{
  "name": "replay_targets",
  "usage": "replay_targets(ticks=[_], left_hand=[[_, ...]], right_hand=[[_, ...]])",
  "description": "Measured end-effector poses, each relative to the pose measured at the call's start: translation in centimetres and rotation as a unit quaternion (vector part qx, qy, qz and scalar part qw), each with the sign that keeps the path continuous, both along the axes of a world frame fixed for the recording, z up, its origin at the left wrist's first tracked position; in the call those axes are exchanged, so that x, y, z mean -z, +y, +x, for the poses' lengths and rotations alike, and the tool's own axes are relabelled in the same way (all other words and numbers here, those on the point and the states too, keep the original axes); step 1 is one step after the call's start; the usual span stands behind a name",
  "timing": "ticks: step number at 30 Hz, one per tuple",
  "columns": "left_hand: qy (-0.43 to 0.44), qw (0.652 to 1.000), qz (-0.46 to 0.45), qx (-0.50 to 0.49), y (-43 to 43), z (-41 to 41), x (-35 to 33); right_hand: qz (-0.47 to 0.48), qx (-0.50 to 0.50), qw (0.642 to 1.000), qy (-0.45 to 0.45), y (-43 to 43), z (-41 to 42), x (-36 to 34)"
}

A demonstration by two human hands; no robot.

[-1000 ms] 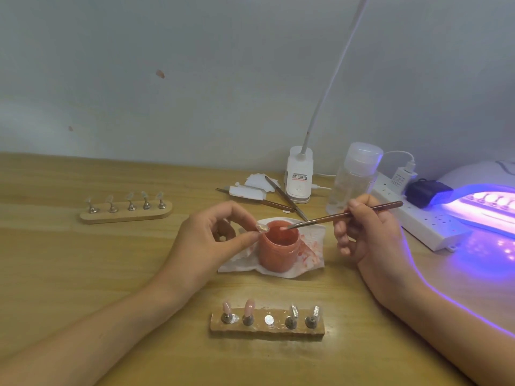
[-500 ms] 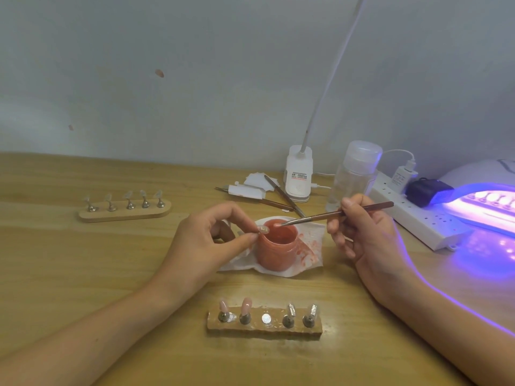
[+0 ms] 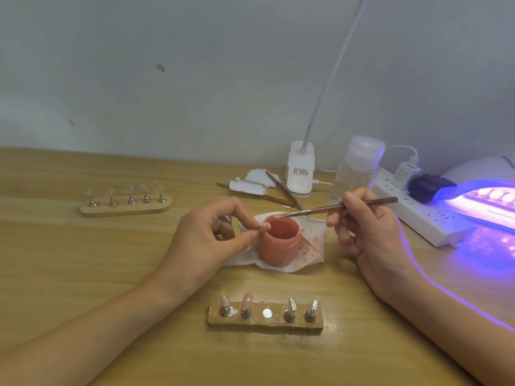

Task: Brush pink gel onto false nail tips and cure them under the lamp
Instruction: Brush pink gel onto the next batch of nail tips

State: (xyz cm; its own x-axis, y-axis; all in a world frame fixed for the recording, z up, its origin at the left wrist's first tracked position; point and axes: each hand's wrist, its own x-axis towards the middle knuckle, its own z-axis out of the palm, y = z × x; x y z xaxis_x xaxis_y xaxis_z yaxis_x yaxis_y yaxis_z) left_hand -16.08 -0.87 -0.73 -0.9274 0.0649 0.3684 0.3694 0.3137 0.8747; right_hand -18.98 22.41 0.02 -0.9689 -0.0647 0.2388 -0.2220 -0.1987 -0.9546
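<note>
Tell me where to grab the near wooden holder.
Grip the near wooden holder by its two short ends, coming in low from left and right. Stands with nail tips line its top, two coated pink, so a grasp from above would likely touch them.

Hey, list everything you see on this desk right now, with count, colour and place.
jar: one, pink, centre
tissue: one, white with pink smears, under jar
brush: one, brown, tip at jar rim
nail tip: one, clear-looking, beside jar rim
near stand: one, wooden, front centre; two pink tips, two silvery
far stand: one, wooden, back left; five clear tips
lamp: one, white, glowing purple, right edge
power strip: one, white, left of lamp
clip light: one, white, back centre
bottle: one, clear, right of clip light
spare tools: a few, brown, behind jar
table: one, wooden, under everything
left hand: one, pinches nail tip
right hand: one, holds brush
</note>
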Motion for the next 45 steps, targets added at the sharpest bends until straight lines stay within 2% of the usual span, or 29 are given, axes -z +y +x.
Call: replay_targets(ticks=[5, 17, 29, 34, 38, 42, 45], left_hand=[[-0.001, 1.000, 0.001, 0.003, -0.08, -0.01, 0.02], [0.007, 1.000, 0.012, 0.015, 0.09, 0.01, -0.08], [0.023, 1.000, -0.013, 0.006, 0.07, -0.09, -0.08], [0.025, 0.999, -0.022, 0.005, 0.02, -0.01, -0.12], [0.027, 0.999, -0.018, 0.008, -0.08, 0.05, -0.06], [0.028, 0.999, -0.021, 0.011, -0.11, 0.02, -0.01], [0.028, 0.999, -0.021, 0.013, -0.14, -0.05, 0.01]], right_hand=[[0.026, -0.011, 1.000, 0.011, -0.21, 0.10, 0.02], [0.006, 0.000, 1.000, 0.019, 0.04, -0.25, 0.26], [0.015, -0.030, 0.999, 0.032, -0.08, -0.17, 0.31], [0.011, -0.008, 1.000, 0.026, 0.06, -0.32, 0.38], [0.019, -0.042, 0.998, 0.044, -0.01, -0.07, 0.34], [0.021, 0.000, 0.999, 0.030, 0.05, -0.19, 0.48], [0.008, -0.023, 0.999, 0.038, 0.09, -0.21, 0.38]])
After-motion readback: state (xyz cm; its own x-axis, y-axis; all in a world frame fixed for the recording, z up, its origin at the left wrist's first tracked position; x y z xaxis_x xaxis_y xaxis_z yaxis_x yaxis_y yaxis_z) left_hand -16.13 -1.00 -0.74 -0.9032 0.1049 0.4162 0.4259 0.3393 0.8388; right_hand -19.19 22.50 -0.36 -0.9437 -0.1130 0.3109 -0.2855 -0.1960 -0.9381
